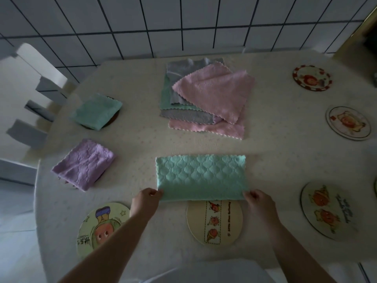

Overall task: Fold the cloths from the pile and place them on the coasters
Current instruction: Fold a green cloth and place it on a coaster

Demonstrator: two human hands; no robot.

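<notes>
A teal cloth (201, 176), folded once into a long rectangle, lies on the table in front of me. My left hand (145, 201) pinches its near left corner and my right hand (259, 202) pinches its near right corner. Its near edge overlaps a round cream coaster (214, 223). The pile of pink, grey and teal cloths (206, 97) sits further back at the centre. On the left, a folded teal cloth (97, 111) covers one coaster and a folded purple cloth (84, 163) covers another.
Bare round coasters lie at near left (100, 227), near right (326, 211), right (347, 123) and far right (311, 77). A white chair (26, 88) stands at the table's left. A tiled wall runs behind the table.
</notes>
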